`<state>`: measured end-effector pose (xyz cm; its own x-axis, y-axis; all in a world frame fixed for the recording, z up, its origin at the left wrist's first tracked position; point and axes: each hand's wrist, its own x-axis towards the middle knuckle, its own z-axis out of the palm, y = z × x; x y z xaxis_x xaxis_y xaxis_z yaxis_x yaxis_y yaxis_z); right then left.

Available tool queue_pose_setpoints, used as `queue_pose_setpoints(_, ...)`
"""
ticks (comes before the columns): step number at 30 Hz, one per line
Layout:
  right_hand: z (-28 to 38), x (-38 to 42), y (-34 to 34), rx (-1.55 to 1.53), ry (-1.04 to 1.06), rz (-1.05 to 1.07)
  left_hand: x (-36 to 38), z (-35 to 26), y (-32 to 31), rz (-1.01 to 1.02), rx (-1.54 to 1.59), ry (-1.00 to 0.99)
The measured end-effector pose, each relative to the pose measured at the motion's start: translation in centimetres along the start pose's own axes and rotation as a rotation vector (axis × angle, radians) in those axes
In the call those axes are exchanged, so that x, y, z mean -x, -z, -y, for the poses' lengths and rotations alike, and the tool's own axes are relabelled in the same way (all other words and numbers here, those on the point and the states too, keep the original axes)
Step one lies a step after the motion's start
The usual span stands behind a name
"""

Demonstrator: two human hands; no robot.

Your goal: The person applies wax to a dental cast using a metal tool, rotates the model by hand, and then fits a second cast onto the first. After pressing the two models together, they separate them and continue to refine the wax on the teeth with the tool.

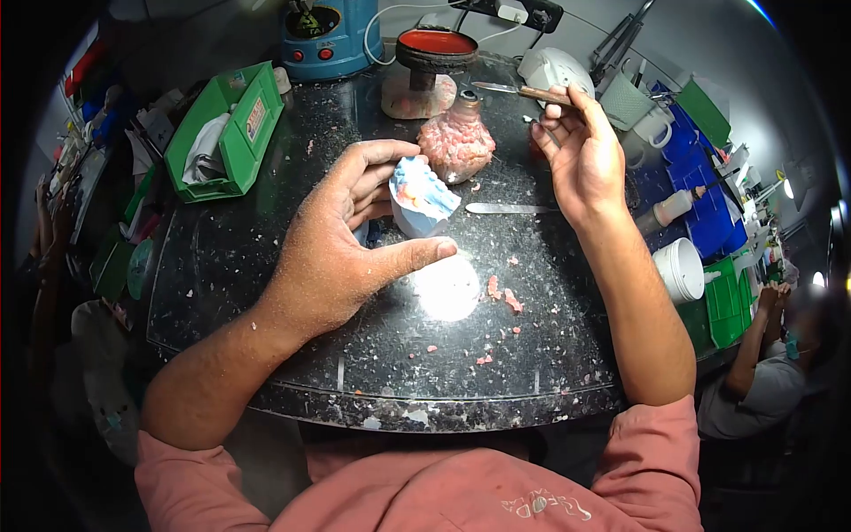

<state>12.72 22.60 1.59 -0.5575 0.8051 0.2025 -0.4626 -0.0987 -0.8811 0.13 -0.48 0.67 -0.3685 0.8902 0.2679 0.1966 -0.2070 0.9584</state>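
My left hand (pixel 341 235) is closed round a blue and white dental cast (pixel 418 199) with a pinkish patch on top, thumb at its lower side. My right hand (pixel 581 146) pinches the brown handle of a knife (pixel 542 95), its blade pointing left. Between the hands, behind the cast, stands a burner caked in pink wax (pixel 456 146) with a metal neck. A flat pale spatula (pixel 512 208) lies on the dark speckled table (pixel 390 355), right of the cast.
Pink scraps (pixel 505 295) lie near a bright light spot. Behind are a red-lined round dish (pixel 436 43) and a blue machine (pixel 328 40). A green bin (pixel 226 133) stands left; a white tub (pixel 679 270) and blue trays (pixel 700 186) are right. Another person (pixel 767 381) sits far right.
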Motion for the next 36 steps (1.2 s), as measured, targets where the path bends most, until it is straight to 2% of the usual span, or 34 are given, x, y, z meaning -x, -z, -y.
queue_pose_setpoints(3, 0.4, 0.1, -0.1, 0.007, 0.029, 0.000, -0.2, 0.2, 0.0, 0.006, -0.026, -0.008)
queue_pose_setpoints(8, 1.4, 2.4, -2.4, 0.103, 0.063, 0.240, -0.2, 0.1, 0.1, -0.018, -0.055, -0.008)
queue_pose_setpoints(13, 1.2, 3.8, -3.6, 0.197, 0.125, 0.354, -0.3, 0.1, 0.1, 0.003, -0.041, -0.005)
queue_pose_setpoints(25, 0.6, 3.8, -3.6, 0.192, 0.216, 0.432, -0.1, -0.2, 0.2, -0.004, -0.090, -0.023)
queue_pose_setpoints(36, 0.5, 3.6, -3.3, 0.159, 0.204, 0.476, -0.2, 0.1, 0.2, -0.002, -0.053, -0.042)
